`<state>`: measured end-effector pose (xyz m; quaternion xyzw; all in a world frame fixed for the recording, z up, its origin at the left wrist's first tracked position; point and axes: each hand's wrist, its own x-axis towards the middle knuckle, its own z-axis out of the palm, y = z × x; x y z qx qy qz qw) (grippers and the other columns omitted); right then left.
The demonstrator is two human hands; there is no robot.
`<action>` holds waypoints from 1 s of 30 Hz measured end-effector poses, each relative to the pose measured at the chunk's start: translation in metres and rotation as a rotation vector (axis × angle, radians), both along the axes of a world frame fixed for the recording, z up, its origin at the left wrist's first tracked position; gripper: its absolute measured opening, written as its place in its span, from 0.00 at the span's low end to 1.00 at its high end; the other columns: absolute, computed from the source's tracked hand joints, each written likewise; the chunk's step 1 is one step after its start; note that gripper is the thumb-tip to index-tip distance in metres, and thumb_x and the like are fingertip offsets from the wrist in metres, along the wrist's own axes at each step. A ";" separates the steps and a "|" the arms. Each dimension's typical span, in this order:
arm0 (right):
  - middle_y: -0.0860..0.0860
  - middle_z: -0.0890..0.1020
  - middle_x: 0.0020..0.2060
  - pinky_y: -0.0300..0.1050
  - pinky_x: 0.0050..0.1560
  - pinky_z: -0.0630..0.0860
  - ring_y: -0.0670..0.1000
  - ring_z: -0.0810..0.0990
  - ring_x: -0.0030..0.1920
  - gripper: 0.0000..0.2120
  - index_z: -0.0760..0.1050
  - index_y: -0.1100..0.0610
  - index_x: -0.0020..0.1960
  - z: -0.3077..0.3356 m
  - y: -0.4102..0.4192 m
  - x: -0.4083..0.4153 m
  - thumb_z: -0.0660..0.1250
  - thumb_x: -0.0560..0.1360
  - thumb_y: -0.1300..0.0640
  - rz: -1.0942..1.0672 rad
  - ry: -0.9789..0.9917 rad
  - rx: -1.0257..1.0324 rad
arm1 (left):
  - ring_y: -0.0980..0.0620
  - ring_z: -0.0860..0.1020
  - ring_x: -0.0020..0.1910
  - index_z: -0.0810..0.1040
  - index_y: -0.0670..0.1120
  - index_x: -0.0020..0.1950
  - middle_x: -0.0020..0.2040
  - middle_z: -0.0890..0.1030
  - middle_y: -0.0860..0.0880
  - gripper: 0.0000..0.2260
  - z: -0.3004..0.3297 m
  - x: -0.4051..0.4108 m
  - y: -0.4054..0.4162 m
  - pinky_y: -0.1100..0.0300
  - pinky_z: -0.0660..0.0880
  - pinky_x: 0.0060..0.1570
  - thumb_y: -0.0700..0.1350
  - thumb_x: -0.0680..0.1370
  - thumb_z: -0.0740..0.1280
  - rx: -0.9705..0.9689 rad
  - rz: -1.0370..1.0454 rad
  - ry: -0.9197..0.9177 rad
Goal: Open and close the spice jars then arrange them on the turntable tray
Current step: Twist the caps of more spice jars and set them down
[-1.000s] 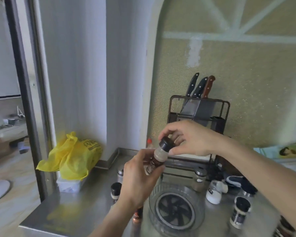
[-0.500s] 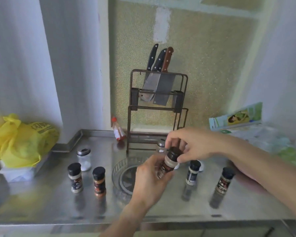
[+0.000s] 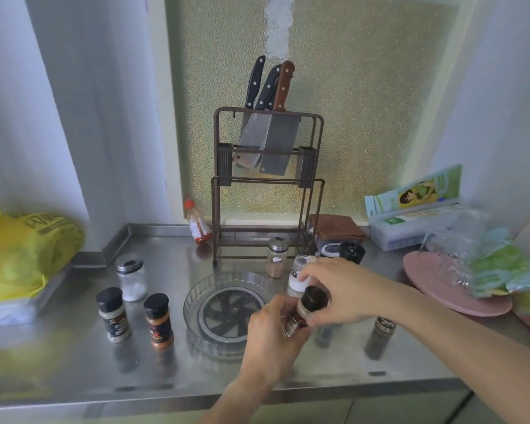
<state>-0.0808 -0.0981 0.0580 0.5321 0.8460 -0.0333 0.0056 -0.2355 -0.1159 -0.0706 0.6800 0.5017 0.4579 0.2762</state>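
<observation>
My left hand [image 3: 273,341] grips the body of a tilted spice jar [image 3: 299,316] just right of the clear turntable tray [image 3: 193,304]. My right hand [image 3: 343,293] is closed around that jar's black cap [image 3: 314,298]. On the steel counter left of the tray stand a black-capped grey jar [image 3: 113,315], an orange jar [image 3: 159,321] and a glass jar of white powder [image 3: 131,280]. Behind the tray are a metal-capped jar [image 3: 276,257] and a white jar [image 3: 297,275]. Two more jars [image 3: 380,338] stand to the right, partly hidden by my right arm.
A knife rack [image 3: 268,185] with three knives stands against the back wall, a small red-capped bottle [image 3: 198,224] beside it. A yellow bag [image 3: 22,249] sits far left. A pink plate [image 3: 435,286] and plastic bags [image 3: 496,264] crowd the right.
The view swung right and down, bringing the whole counter into sight. Both hands stayed on the same jar and lowered it toward the counter beside the tray.
</observation>
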 end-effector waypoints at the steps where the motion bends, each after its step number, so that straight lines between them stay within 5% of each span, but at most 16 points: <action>1: 0.47 0.79 0.52 0.49 0.53 0.75 0.49 0.76 0.54 0.20 0.75 0.48 0.57 -0.002 0.001 0.003 0.72 0.69 0.40 0.027 0.021 -0.036 | 0.62 0.82 0.47 0.79 0.54 0.53 0.46 0.85 0.62 0.15 -0.002 0.001 0.001 0.59 0.80 0.50 0.51 0.69 0.78 0.003 0.005 0.009; 4: 0.49 0.80 0.38 0.54 0.43 0.79 0.51 0.78 0.40 0.19 0.75 0.52 0.43 -0.012 0.002 0.004 0.66 0.71 0.36 -0.030 -0.044 0.024 | 0.63 0.82 0.48 0.79 0.54 0.54 0.47 0.85 0.61 0.15 -0.009 0.004 0.001 0.60 0.80 0.51 0.50 0.69 0.78 -0.006 -0.001 0.011; 6: 0.49 0.81 0.42 0.53 0.43 0.78 0.52 0.79 0.42 0.24 0.77 0.54 0.47 -0.017 0.001 0.006 0.65 0.70 0.32 -0.036 -0.053 0.037 | 0.63 0.82 0.48 0.79 0.54 0.53 0.46 0.85 0.61 0.15 -0.010 0.006 0.000 0.60 0.79 0.51 0.50 0.70 0.78 -0.013 -0.004 0.012; 8: 0.47 0.80 0.51 0.47 0.45 0.73 0.51 0.78 0.51 0.23 0.74 0.51 0.58 -0.014 -0.002 0.008 0.71 0.70 0.39 -0.025 0.000 -0.044 | 0.63 0.81 0.48 0.79 0.53 0.53 0.46 0.85 0.61 0.15 -0.011 0.009 0.002 0.60 0.79 0.50 0.49 0.70 0.78 -0.014 -0.008 0.016; 10: 0.48 0.81 0.45 0.47 0.38 0.70 0.52 0.78 0.45 0.17 0.76 0.52 0.51 -0.016 -0.001 0.011 0.72 0.71 0.41 -0.029 0.017 -0.009 | 0.63 0.81 0.49 0.79 0.53 0.54 0.47 0.85 0.61 0.15 -0.009 0.010 0.001 0.62 0.79 0.51 0.48 0.70 0.78 -0.020 -0.015 0.007; 12: 0.50 0.83 0.40 0.48 0.35 0.71 0.51 0.78 0.39 0.21 0.77 0.55 0.43 -0.019 0.000 0.012 0.68 0.71 0.36 -0.082 0.012 0.040 | 0.63 0.81 0.50 0.79 0.54 0.55 0.48 0.84 0.61 0.16 -0.009 0.011 0.002 0.64 0.78 0.52 0.48 0.71 0.78 -0.023 -0.024 0.004; 15: 0.46 0.81 0.52 0.47 0.48 0.74 0.49 0.78 0.52 0.24 0.76 0.49 0.60 -0.020 -0.004 0.016 0.72 0.69 0.39 -0.044 0.067 -0.027 | 0.63 0.81 0.50 0.80 0.53 0.55 0.48 0.85 0.60 0.15 -0.011 0.013 0.002 0.67 0.78 0.50 0.48 0.71 0.78 -0.015 -0.030 0.002; 17: 0.47 0.83 0.46 0.49 0.45 0.75 0.51 0.79 0.47 0.17 0.78 0.51 0.54 -0.019 -0.003 0.017 0.73 0.70 0.43 -0.044 0.074 0.000 | 0.63 0.81 0.50 0.80 0.53 0.55 0.48 0.85 0.60 0.16 -0.011 0.014 0.002 0.68 0.77 0.50 0.48 0.70 0.78 -0.012 -0.027 0.003; 20: 0.50 0.82 0.38 0.52 0.39 0.75 0.52 0.78 0.39 0.21 0.78 0.56 0.43 -0.019 -0.003 0.016 0.69 0.71 0.37 -0.106 0.005 0.057 | 0.64 0.81 0.49 0.80 0.53 0.55 0.48 0.85 0.61 0.16 -0.012 0.015 0.002 0.69 0.77 0.50 0.47 0.70 0.78 -0.007 -0.029 0.000; 23: 0.47 0.83 0.45 0.47 0.41 0.74 0.47 0.77 0.42 0.19 0.77 0.51 0.56 -0.018 -0.007 0.019 0.74 0.70 0.43 -0.063 0.079 0.000 | 0.64 0.81 0.49 0.80 0.52 0.55 0.48 0.85 0.60 0.15 -0.012 0.015 0.001 0.67 0.78 0.50 0.47 0.70 0.78 -0.001 -0.032 -0.019; 25: 0.49 0.84 0.40 0.48 0.40 0.75 0.50 0.80 0.40 0.17 0.79 0.54 0.50 -0.019 -0.008 0.017 0.72 0.71 0.42 -0.099 0.064 0.061 | 0.64 0.81 0.49 0.80 0.52 0.55 0.48 0.85 0.60 0.15 -0.012 0.014 0.001 0.66 0.78 0.50 0.47 0.70 0.78 -0.006 -0.028 -0.023; 27: 0.49 0.84 0.44 0.50 0.45 0.77 0.51 0.80 0.45 0.24 0.79 0.55 0.52 -0.024 -0.009 0.016 0.69 0.70 0.35 -0.122 0.030 0.094 | 0.63 0.82 0.49 0.80 0.52 0.55 0.47 0.85 0.60 0.15 -0.014 0.014 0.000 0.65 0.78 0.50 0.48 0.70 0.78 -0.003 -0.022 -0.025; 30: 0.42 0.74 0.55 0.46 0.55 0.73 0.45 0.73 0.53 0.34 0.69 0.47 0.69 -0.028 -0.013 0.017 0.72 0.66 0.38 -0.092 0.138 -0.027 | 0.62 0.82 0.47 0.80 0.51 0.53 0.46 0.85 0.60 0.15 -0.016 0.013 0.000 0.63 0.79 0.50 0.50 0.69 0.79 0.012 -0.005 -0.027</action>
